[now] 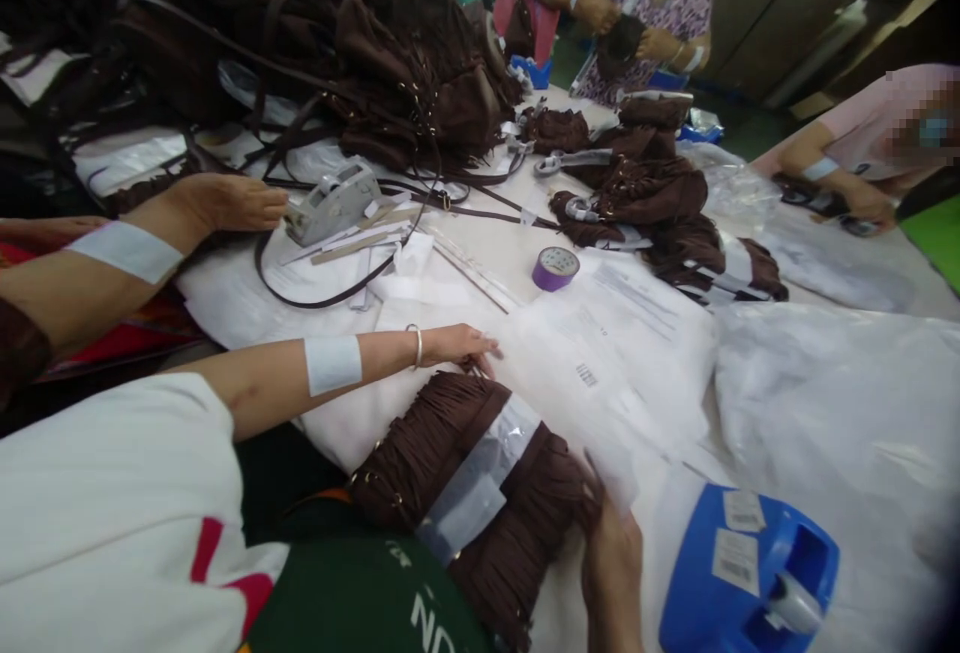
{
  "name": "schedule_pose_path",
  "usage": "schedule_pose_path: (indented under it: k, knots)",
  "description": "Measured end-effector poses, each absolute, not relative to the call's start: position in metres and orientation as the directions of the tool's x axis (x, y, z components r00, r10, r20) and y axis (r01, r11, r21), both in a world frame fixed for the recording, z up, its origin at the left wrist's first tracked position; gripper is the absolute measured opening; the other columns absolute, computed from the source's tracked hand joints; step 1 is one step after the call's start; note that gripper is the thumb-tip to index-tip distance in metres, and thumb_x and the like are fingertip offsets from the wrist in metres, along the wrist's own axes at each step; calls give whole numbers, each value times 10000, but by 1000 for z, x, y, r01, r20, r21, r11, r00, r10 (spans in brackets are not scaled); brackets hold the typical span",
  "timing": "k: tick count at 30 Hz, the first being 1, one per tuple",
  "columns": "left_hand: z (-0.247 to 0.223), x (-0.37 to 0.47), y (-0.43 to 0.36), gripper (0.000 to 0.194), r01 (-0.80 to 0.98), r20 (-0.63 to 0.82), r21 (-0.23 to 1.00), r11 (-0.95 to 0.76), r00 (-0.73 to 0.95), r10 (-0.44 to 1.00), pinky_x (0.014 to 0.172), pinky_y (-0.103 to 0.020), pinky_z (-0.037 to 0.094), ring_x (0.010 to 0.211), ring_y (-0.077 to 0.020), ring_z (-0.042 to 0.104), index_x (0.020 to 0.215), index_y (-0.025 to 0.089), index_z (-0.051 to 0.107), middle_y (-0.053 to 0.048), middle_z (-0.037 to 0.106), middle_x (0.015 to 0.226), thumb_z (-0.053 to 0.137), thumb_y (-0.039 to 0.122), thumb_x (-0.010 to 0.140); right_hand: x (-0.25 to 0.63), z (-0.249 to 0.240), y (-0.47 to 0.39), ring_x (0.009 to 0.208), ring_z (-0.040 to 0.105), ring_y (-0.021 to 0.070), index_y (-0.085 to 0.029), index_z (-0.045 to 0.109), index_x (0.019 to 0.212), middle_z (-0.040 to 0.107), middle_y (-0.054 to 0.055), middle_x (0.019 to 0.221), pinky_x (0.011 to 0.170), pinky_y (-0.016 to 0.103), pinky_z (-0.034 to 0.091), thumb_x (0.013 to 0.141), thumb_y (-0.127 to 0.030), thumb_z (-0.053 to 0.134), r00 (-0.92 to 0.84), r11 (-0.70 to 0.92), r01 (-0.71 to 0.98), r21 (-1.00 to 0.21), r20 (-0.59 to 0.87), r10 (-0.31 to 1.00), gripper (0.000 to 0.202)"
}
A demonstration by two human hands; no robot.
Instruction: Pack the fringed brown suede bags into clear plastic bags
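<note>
A brown bag (517,518), wrapped in a pale band, lies at the table's (491,248) near edge. The right hand (616,553) clasps its right end, fingertips blurred; the left hand (466,345) curls at its far edge, its hold impossible to tell. The blue dispenser (739,573) is cut off below.

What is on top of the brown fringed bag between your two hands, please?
A pale, shiny strip crosses the middle of the brown fringed bag. The surface beneath that strip is covered; its details cannot be seen.
</note>
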State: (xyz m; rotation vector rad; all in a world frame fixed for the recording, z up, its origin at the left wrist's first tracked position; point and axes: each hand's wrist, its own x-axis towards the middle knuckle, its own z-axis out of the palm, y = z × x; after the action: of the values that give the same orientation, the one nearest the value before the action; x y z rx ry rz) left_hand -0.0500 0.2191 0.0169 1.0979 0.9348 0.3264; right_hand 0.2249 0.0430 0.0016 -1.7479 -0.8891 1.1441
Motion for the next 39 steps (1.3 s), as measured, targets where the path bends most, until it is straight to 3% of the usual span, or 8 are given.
schedule_pose_path:
  k: [4,7,14,20,26,29,36,39]
  knots:
    - [14,-31,238,561,303,-459,888,344,620,637,692,-281,475,699,-162,633,1166,85,533,-118,713,833,590,509,804,243,11,58,977,642,234,-171,453,1320,574,102,1255,883,373,510,808,-510,535,388,-373,-94,-923,-379,840,620]
    - [4,-42,234,525,392,-476,873,291,552,685,659,-246,463,702,-159,627,1122,83,558,-94,706,794,602,488,791,237,10,59,1025,622,225,-159,466,1307,606,95,1211,939,363,471,818,-517,522,404,-399,-93,-912,-401,822,609]
    - [9,-97,172,556,415,-363,900,130,553,750,840,-235,420,989,-190,599,1247,195,534,-61,652,1087,675,407,753,200,-15,51,1222,461,301,-162,550,1247,582,107,1247,967,396,397,816,-646,392,428,-514,445,-733,-330,841,668]
    - [16,-94,155,508,426,-327,898,108,483,812,915,-245,394,1056,-184,565,1275,222,517,-50,607,1191,638,346,797,198,-28,50,1042,556,365,-107,648,1071,661,182,965,845,441,420,826,-674,262,407,-497,630,-597,-291,866,728]
    - [16,-109,170,582,403,-362,911,91,670,648,823,-207,418,947,-158,592,1393,222,355,-47,637,1071,554,346,861,196,-33,50,982,568,325,-130,652,1040,648,159,931,835,409,422,858,-626,252,388,-439,675,-593,-220,895,662]
    - [24,-117,176,603,455,-364,890,12,696,618,826,-205,407,969,-172,580,1374,249,393,-36,631,1068,600,389,826,197,-34,50,1047,543,323,-140,643,1061,649,146,981,876,407,410,857,-620,279,382,-425,651,-628,-213,899,637]
    - [34,-88,214,547,737,-114,646,-197,348,931,918,-299,374,1012,-228,536,1211,139,533,-66,656,948,593,494,799,202,-26,55,1120,525,272,-155,570,1219,620,103,1170,952,370,386,835,-600,372,354,-425,447,-787,-280,892,620]
    - [27,-56,251,675,741,-186,669,-57,241,952,929,-336,375,1108,-292,495,1183,118,540,-112,660,995,726,499,657,199,-24,57,1182,490,254,-154,575,1214,601,88,1214,1016,364,340,832,-582,386,349,-373,406,-834,-236,907,604]
